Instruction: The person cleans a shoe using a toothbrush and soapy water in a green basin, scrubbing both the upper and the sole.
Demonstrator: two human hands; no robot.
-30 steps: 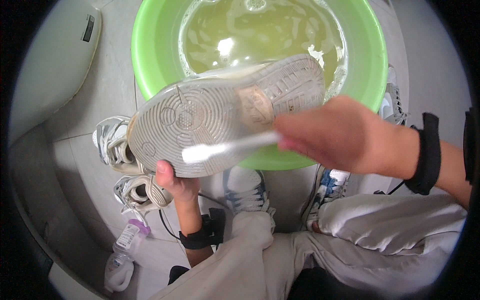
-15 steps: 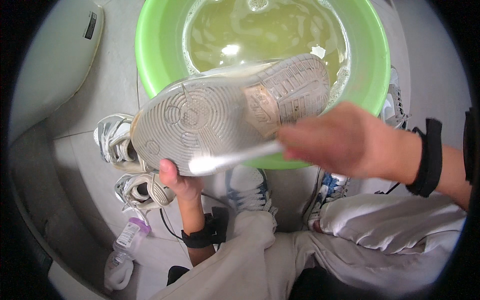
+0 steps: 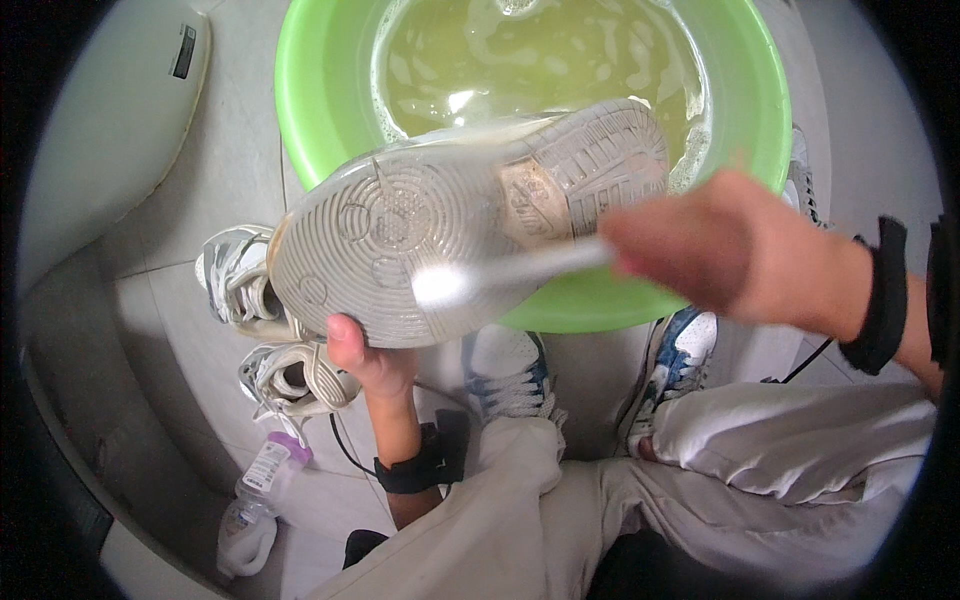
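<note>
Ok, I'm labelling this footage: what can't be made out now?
In the head view:
White tool: blur hides its tip's shape.
Right hand: blur smears its fingers.
Left hand: the held shoe hides most fingers.
Green basin: the picture's upper edge cuts off its far rim.

1. Here's the floor, pale grey tiles crossed by thin joints, showing left of centre and along the lower left.
2. Up in the upper left, a big, smooth white fixture curves in, a dark label on its side.
3. Below it, a darker grey curved surface sweeps down the left edge, deep in shadow.
4. Over at upper right, a plain grey surface, softly lit.
</note>
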